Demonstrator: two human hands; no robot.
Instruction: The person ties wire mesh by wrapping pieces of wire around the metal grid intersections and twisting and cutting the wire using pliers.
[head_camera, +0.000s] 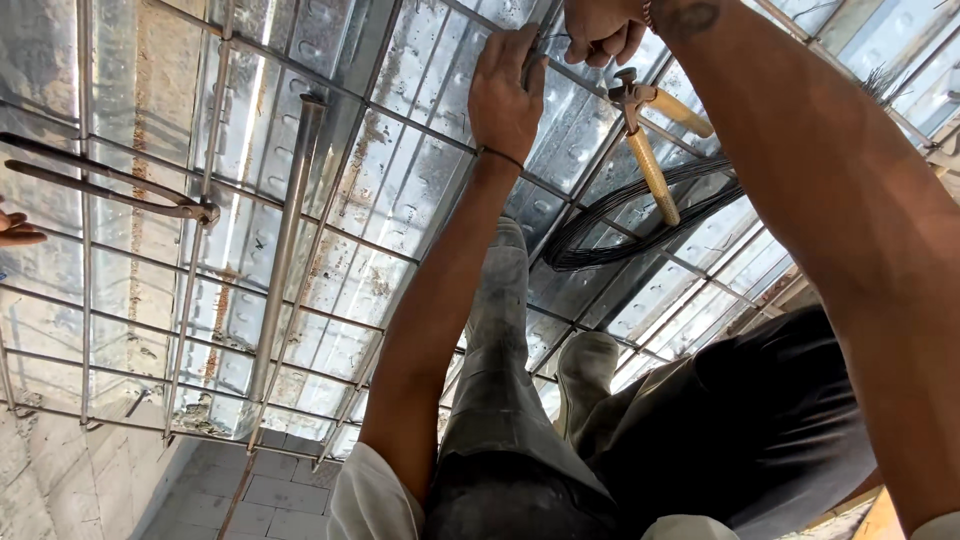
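My left hand (505, 85) reaches far forward and rests on a thin steel rod of the wire mesh (330, 215), fingers curled around the rod and a strand of tie wire. My right hand (600, 28) is at the top edge, fingers closed, pinching the thin tie wire right beside my left fingertips. Just beyond them lie pincers with tan handles (650, 165) on the mesh, on top of a coil of black tie wire (640, 215). My knees and grey boots (585, 365) are below my arms.
The mesh lies over corrugated galvanized metal decking (160, 100). A long steel pipe (285, 240) and bent rebars (110, 185) lie at left. Another person's fingers (18, 230) show at the left edge. A brick wall and drop (270, 495) run along the bottom left.
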